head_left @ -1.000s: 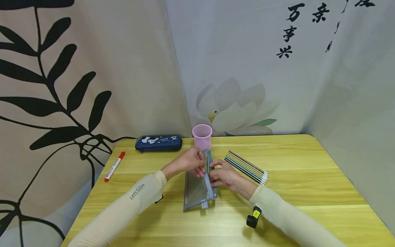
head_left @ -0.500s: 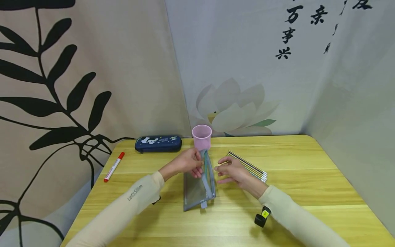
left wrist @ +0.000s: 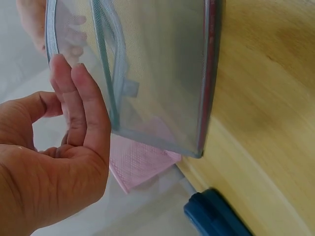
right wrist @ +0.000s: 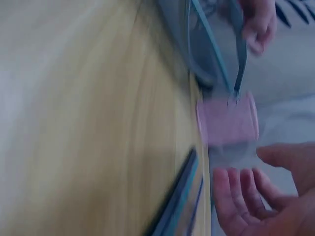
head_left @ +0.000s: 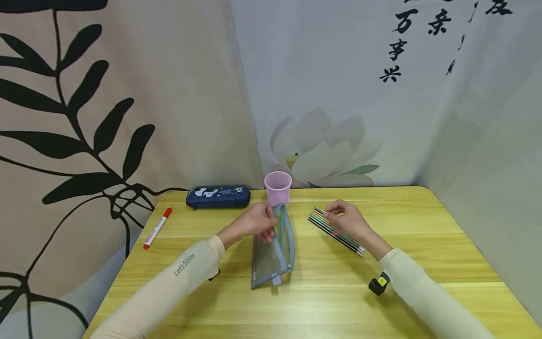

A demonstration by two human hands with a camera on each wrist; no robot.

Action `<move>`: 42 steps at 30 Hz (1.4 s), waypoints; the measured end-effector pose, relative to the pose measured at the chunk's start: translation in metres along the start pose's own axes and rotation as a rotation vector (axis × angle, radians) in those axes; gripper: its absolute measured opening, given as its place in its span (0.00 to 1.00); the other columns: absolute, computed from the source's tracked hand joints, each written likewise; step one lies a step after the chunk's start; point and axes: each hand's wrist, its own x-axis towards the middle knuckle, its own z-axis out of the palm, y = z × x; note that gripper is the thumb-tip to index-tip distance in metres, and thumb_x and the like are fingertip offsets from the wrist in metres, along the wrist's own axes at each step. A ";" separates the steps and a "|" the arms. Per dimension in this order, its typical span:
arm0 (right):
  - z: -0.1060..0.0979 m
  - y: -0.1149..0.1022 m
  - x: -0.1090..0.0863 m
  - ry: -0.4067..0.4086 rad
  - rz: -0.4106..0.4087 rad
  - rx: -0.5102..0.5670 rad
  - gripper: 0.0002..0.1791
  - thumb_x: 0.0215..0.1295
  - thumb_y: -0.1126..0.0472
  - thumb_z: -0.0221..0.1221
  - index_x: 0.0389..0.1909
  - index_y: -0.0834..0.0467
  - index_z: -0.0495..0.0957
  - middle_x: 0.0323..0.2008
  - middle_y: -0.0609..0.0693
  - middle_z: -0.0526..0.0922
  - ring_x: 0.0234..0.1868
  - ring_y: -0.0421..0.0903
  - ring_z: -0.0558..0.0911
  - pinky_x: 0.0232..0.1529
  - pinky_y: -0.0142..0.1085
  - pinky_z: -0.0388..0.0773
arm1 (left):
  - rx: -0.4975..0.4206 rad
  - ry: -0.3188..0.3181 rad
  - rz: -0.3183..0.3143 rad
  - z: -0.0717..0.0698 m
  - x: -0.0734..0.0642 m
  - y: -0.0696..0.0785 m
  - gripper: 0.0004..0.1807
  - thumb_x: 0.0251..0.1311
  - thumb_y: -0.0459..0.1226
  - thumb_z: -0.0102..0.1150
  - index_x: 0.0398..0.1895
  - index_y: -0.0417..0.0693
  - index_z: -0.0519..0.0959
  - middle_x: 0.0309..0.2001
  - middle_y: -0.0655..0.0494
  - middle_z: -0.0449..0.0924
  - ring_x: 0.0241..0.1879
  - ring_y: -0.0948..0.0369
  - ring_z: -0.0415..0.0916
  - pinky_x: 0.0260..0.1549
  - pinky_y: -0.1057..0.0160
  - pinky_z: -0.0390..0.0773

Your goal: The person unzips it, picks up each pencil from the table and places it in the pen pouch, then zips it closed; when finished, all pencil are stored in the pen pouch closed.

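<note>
My left hand point(head_left: 257, 221) pinches the upper edge of a grey mesh zip pouch point(head_left: 267, 259), holding it on its long edge on the table. The mouth of the pouch gapes, and a teal strip shows along it. In the left wrist view, the see-through mesh pouch point(left wrist: 162, 73) stands beside the fingers. My right hand point(head_left: 349, 219) is over a row of striped pencils point(head_left: 334, 230) to the right of the pouch, fingers loosely bent. In the right wrist view, nothing is between the right hand's point(right wrist: 275, 196) thumb and fingers, and the pencils point(right wrist: 179, 201) lie close by.
A pink cup point(head_left: 277, 187) stands at the table's back edge, just behind the pouch. Left of it lies a dark blue pencil case point(head_left: 218, 197). A red-capped white marker point(head_left: 157, 229) lies near the left edge of the table point(head_left: 423, 254).
My right hand has let go of the pouch and moved right, over the pencils. The pouch's mouth has spread wider. My left hand has kept its hold, barely moving.
</note>
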 end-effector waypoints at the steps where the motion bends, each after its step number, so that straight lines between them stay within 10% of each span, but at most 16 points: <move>1: -0.006 0.003 0.002 0.009 -0.012 -0.048 0.18 0.78 0.58 0.60 0.60 0.65 0.78 0.53 0.62 0.82 0.46 0.58 0.86 0.40 0.49 0.94 | 0.005 0.007 0.000 0.000 0.000 0.000 0.05 0.68 0.30 0.56 0.39 0.41 0.70 0.22 0.47 0.83 0.17 0.59 0.83 0.25 0.53 0.93; 11: -0.051 0.028 0.026 -0.049 -0.070 -0.291 0.20 0.77 0.63 0.61 0.66 0.62 0.79 0.56 0.65 0.84 0.48 0.58 0.87 0.39 0.41 0.91 | -0.003 -0.002 0.016 -0.003 -0.004 0.000 0.04 0.67 0.30 0.55 0.40 0.40 0.70 0.23 0.46 0.84 0.18 0.59 0.84 0.25 0.54 0.93; 22: -0.068 0.048 0.042 -0.317 -0.001 -0.175 0.23 0.77 0.61 0.61 0.70 0.59 0.77 0.56 0.64 0.83 0.44 0.48 0.83 0.35 0.36 0.84 | -0.007 -0.031 0.028 -0.002 0.000 -0.003 0.04 0.67 0.29 0.54 0.41 0.39 0.70 0.23 0.46 0.84 0.18 0.60 0.84 0.23 0.56 0.92; 42: -0.069 0.052 0.047 -0.373 0.094 -0.070 0.22 0.76 0.64 0.61 0.68 0.59 0.80 0.67 0.60 0.82 0.34 0.44 0.77 0.29 0.32 0.72 | -0.013 -0.040 0.010 -0.003 0.002 -0.005 0.05 0.66 0.29 0.54 0.43 0.38 0.71 0.24 0.46 0.85 0.19 0.59 0.84 0.30 0.50 0.94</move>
